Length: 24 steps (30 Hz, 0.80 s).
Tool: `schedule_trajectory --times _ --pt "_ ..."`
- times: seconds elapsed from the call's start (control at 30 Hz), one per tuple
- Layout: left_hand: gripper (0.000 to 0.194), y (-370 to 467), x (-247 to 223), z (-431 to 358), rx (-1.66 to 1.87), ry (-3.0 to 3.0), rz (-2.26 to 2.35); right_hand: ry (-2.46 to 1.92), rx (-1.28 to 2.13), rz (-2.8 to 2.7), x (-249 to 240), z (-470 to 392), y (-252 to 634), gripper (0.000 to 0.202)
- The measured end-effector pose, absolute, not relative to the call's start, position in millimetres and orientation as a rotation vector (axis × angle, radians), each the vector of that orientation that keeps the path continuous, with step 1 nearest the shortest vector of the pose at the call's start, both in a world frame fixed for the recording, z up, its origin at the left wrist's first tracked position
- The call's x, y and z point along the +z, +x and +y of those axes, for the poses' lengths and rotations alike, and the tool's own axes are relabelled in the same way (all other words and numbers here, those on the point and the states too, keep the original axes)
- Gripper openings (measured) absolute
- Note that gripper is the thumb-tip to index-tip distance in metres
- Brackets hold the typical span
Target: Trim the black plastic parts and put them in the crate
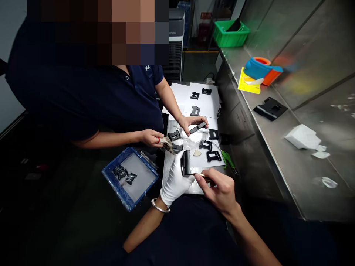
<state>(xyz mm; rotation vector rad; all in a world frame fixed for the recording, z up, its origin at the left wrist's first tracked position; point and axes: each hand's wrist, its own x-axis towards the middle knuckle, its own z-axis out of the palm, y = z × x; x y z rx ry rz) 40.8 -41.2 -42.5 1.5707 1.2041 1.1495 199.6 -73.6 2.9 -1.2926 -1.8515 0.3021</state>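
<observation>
My left hand (175,181), in a white glove with a bangle at the wrist, grips a black plastic part (186,163) held up on edge. My right hand (219,188) is bare and pinches a slim tool (205,177) with a pale tip and a darker handle. Its tip meets or nearly meets the lower edge of the part; the exact contact is too small to tell. Just beyond lie more black parts (213,156) with rectangular openings and a small beige wedge-shaped piece (197,153) on white paper.
Across the table a co-worker's hand (191,123) holds another black part, the other a whitish glove (167,143). A blue crate (130,207) with bagged parts stands left. Green-handled pliers (227,159) lie right. The metal counter (280,162) carries a tape roll (253,68) and a green basket (231,38).
</observation>
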Motion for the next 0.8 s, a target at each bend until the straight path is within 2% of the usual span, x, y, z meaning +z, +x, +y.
schedule_trajectory --times 0.1,0.53,0.8 --pt "0.081 42 -41 -45 1.137 1.599 1.209 -1.307 0.268 -1.857 1 -76 199 0.016" --pt "0.048 51 -35 -67 1.093 1.779 1.291 -1.43 0.167 -1.815 -10 -71 208 0.022" --pt "0.06 50 -42 -80 1.107 1.941 1.242 -1.513 0.1 -1.807 -16 -65 216 0.028"
